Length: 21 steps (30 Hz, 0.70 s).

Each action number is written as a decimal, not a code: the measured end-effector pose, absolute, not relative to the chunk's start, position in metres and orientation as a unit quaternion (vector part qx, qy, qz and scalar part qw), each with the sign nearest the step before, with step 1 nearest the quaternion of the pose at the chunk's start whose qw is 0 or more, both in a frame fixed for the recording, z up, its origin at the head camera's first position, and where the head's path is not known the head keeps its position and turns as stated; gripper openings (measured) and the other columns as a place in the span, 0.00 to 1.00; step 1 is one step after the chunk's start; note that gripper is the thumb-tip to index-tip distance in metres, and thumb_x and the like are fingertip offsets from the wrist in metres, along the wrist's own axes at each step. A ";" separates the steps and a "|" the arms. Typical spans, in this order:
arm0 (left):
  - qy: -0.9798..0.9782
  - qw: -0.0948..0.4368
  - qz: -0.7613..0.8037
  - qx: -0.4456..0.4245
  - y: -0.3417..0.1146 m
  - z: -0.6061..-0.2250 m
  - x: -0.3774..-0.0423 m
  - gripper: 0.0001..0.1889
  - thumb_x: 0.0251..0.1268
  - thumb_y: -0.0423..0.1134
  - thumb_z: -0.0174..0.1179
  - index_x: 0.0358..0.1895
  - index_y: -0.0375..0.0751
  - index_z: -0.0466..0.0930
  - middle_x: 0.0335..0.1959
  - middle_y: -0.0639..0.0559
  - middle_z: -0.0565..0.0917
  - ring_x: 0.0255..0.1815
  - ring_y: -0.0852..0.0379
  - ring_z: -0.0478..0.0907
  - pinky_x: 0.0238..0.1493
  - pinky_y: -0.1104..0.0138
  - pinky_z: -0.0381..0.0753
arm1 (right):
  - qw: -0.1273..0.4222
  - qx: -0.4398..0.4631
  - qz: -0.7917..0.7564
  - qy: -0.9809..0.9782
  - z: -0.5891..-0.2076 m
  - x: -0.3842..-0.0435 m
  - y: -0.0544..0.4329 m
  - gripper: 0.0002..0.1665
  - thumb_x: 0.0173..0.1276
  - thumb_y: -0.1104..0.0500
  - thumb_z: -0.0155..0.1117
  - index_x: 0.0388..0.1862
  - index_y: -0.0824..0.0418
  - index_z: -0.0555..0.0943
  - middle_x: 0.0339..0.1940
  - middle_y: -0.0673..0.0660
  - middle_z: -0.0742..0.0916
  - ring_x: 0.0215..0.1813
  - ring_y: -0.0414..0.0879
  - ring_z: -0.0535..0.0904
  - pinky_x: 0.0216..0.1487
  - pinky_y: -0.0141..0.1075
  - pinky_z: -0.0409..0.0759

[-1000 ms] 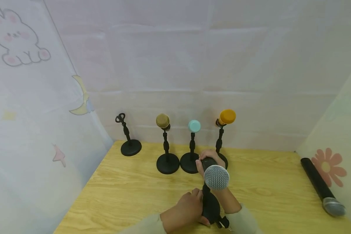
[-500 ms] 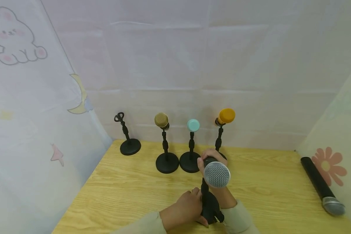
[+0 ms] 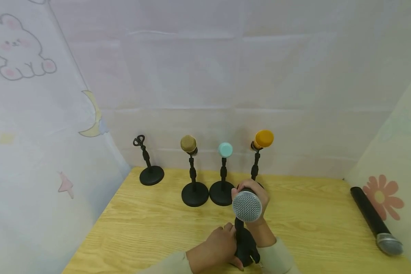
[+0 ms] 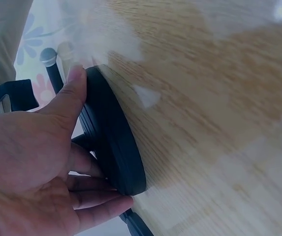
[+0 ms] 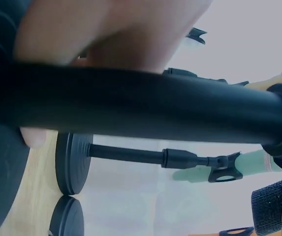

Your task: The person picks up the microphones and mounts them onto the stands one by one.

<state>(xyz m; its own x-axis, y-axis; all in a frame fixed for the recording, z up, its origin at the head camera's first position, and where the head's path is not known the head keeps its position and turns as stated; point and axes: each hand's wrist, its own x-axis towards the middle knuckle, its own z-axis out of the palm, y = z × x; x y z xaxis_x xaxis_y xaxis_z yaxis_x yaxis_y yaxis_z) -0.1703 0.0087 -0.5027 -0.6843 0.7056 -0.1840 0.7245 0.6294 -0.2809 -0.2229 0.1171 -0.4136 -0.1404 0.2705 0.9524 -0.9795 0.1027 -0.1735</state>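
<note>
My left hand (image 3: 220,243) grips the round black base of a microphone stand (image 3: 245,246). In the left wrist view, the thumb (image 4: 72,93) lies on the edge of the base (image 4: 112,132), with fingers along its lower side. My right hand (image 3: 261,198) holds a black microphone (image 3: 247,206) with a silver mesh head, above the stand. The mesh faces the head camera and hides most of the handle. In the right wrist view, the stand's black pole (image 5: 145,102) crosses close to the camera. Whether the microphone sits in the stand's clip is hidden.
Behind stand an empty-clip stand (image 3: 151,175), a stand with a gold microphone (image 3: 188,144), one with a mint microphone (image 3: 225,150) and one with an orange microphone (image 3: 264,138). Another black microphone (image 3: 366,211) lies at the right side of the wooden table (image 3: 315,228).
My right hand and the silver-headed microphone have shifted slightly left and tilted, with the mesh now nearer the stand's pole. My left hand still holds the base, almost unmoved.
</note>
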 end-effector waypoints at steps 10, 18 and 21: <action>0.906 0.027 -0.182 0.382 0.010 -0.501 -0.170 0.45 0.50 0.84 0.48 0.53 0.51 0.86 0.48 0.61 0.73 0.45 0.65 0.66 0.37 0.74 0.72 | 0.597 0.243 0.528 -0.553 -0.443 -0.231 0.123 0.28 0.66 0.50 0.73 0.30 0.76 0.77 0.26 0.55 0.83 0.33 0.37 0.78 0.47 0.21 0.73; 0.909 0.039 -0.174 0.377 0.011 -0.499 -0.171 0.44 0.51 0.84 0.49 0.54 0.52 0.86 0.50 0.61 0.73 0.47 0.65 0.67 0.38 0.73 0.73 | 0.505 0.250 0.611 -0.556 -0.442 -0.224 0.123 0.24 0.60 0.61 0.77 0.34 0.80 0.75 0.34 0.43 0.85 0.36 0.34 0.79 0.40 0.22 0.77; 0.913 0.053 -0.155 0.375 0.011 -0.501 -0.170 0.44 0.51 0.83 0.51 0.55 0.50 0.85 0.51 0.61 0.73 0.48 0.64 0.67 0.39 0.73 0.74 | 0.414 0.317 0.682 -0.513 -0.441 -0.223 0.124 0.14 0.58 0.75 0.71 0.31 0.81 0.73 0.33 0.48 0.86 0.34 0.37 0.81 0.38 0.25 0.81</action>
<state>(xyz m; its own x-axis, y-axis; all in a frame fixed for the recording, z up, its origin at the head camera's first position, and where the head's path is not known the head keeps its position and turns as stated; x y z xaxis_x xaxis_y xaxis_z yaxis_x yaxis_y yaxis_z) -0.1700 0.0113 -0.5013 -0.7138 0.6672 -0.2127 0.7001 0.6712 -0.2437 -0.2229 0.1240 -0.4409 -0.4560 0.2395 0.8571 -0.8899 -0.1314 -0.4367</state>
